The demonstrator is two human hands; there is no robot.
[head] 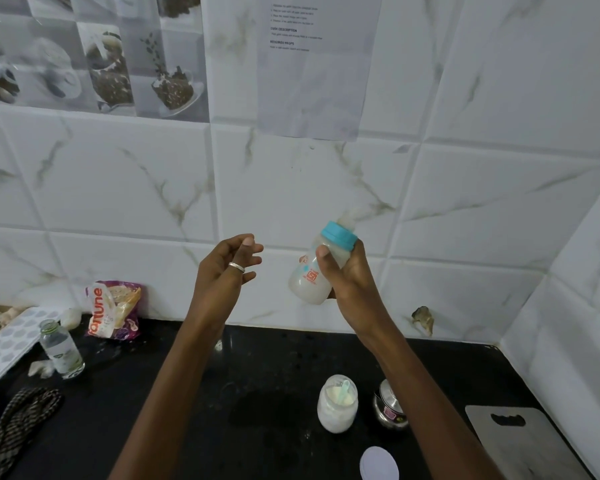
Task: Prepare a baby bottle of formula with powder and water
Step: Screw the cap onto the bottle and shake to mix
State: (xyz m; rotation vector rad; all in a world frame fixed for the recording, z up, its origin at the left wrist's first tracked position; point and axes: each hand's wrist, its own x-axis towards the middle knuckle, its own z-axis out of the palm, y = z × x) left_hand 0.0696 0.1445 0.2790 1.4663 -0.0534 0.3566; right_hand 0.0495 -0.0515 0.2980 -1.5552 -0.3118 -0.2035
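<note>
Straight below the right hand's [349, 277] grip on the baby bottle [307, 280], 3 things crowd the counter [257, 362]: an open powder jar [337, 410], a steel pot [390, 407] just beside it, and a white lid [379, 462]. Down-left of the grip, between the 2 forearms, dark counter lies open. The left hand [222, 271] hovers level with the grip, apart. Behind stands the tiled wall [465, 202].

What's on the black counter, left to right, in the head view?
Small clear bottle → Fortune packet → powder jar with scoop → steel container → grey cutting board. Rope, tray and white lid are left out because they overlap others.
</note>
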